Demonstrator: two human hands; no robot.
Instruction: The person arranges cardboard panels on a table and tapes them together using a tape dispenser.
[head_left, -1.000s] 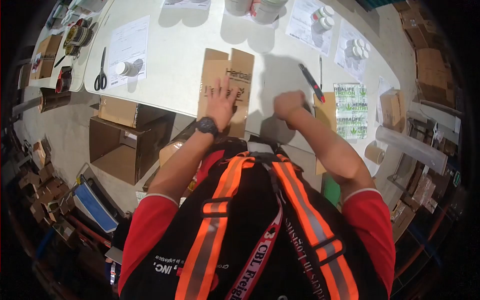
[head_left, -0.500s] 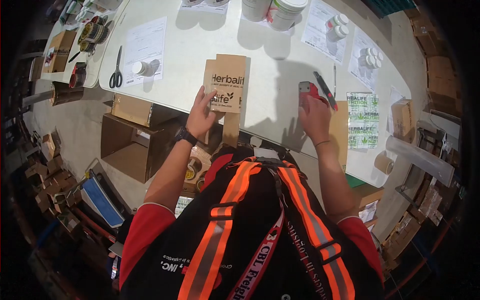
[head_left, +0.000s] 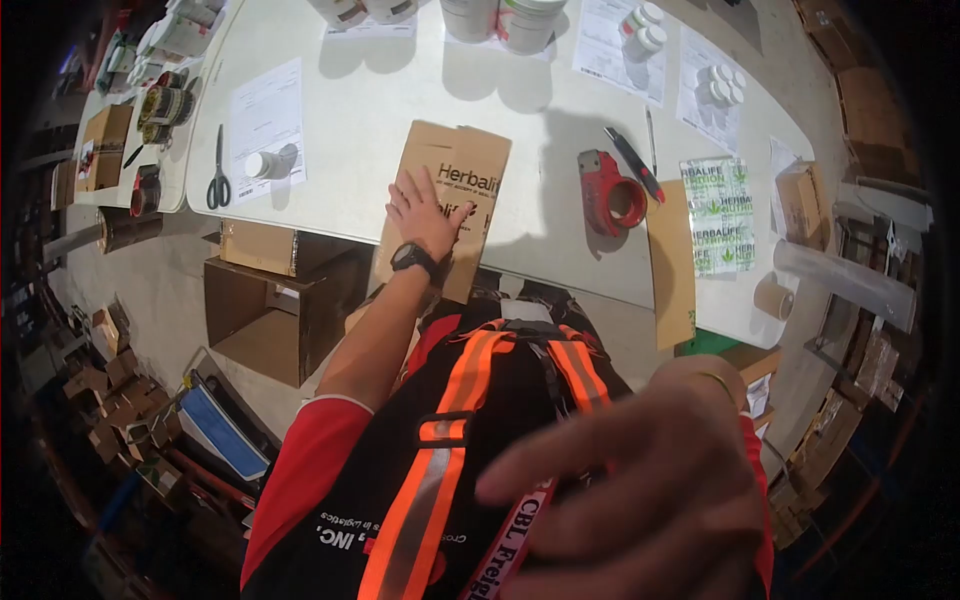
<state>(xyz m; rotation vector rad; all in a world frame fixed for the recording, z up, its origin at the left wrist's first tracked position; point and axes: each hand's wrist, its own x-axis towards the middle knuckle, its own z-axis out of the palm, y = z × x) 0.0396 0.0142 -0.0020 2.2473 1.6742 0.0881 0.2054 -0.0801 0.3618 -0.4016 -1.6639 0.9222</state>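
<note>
My left hand (head_left: 424, 215) lies with fingers spread on a flat brown cardboard box (head_left: 422, 143). The box bears printed Herbalife tape and reaches over the table's near edge. Close to the camera, my right hand (head_left: 640, 480) is raised in front of my chest, blurred, its fingers loosely bent and apart, with nothing visible in it. On the table to the right of the box sits a red tape dispenser (head_left: 598, 195). A box cutter (head_left: 634, 165) and a pen (head_left: 652, 140) lie beside it.
White bottles (head_left: 645, 35) and large tubs (head_left: 530, 22) stand on paper sheets at the back. Scissors (head_left: 218, 170) lie at left. Printed packaging (head_left: 715, 215), a tape roll (head_left: 773, 298) and a plastic film roll (head_left: 850, 285) are at right. An open carton (head_left: 265, 310) stands below the table.
My right hand has let go of the red tape dispenser and come up toward the camera. The box has turned and lies flatter, with my left hand now spread over it.
</note>
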